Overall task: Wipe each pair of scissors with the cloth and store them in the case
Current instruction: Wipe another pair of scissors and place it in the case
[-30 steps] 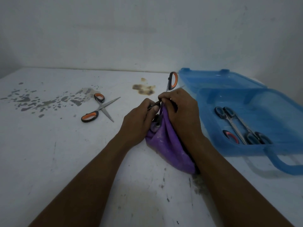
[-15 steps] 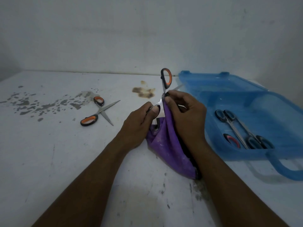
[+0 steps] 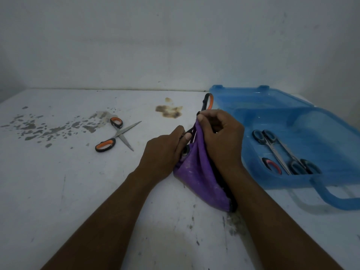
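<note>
Mid-wipe on scissors number whatever: the orange-handled scissors [image 3: 208,101] are just left of the blue case [image 3: 331,184], one handle loop poking up above the fingers and the rest buried in the purple cloth [image 3: 200,176], which drapes down to the table [image 3: 78,191] on that same left side of the case. The right hand [image 3: 220,137] is closed, pinching the cloth around the middle of the scissors, and the left hand [image 3: 165,151] is closed too, gripping the scissors lower down by what looks like the other handle loop. My take on doing this bit well: keep the left hand as the anchor, keep the cloth folded between the fingers and the metal, and drag it along the blades away from the edge, since they seem to be sitting open in there and you can't see the tips. Do both faces and the pivot before it goes in. Inside the case there are already black-handled scissors [image 3: 280,151] plus a red-handled pair [image 3: 271,165], and one more orange pair [image 3: 116,136] lies open well to the left of the case, so I'd guess past halfway. Brands or labels: nothing I can read anywhere.
</note>
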